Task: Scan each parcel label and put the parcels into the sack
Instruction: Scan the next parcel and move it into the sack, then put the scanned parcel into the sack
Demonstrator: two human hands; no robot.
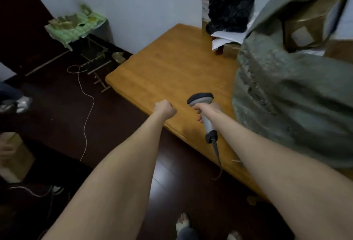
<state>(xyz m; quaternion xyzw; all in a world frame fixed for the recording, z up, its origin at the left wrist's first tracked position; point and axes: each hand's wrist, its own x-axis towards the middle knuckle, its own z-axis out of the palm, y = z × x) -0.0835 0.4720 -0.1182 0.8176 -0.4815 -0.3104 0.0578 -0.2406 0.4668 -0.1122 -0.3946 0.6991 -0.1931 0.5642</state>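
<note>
We see dim, bluish light; the table [172,68] shows a soft sheen, the sack [286,96] beside it blurs, frame edges bend.

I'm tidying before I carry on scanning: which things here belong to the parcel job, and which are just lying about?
For the job: scanner in the right hand, grey-green sack, brown parcel at its mouth, black-wrapped parcel, white mailer.
Lying about: white cord, green packaging heap.

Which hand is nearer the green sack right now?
Right. The right hand, gripping the scanner, is just left of the sack; the left hand, a closed fist, sits farther left over the table edge.
</note>
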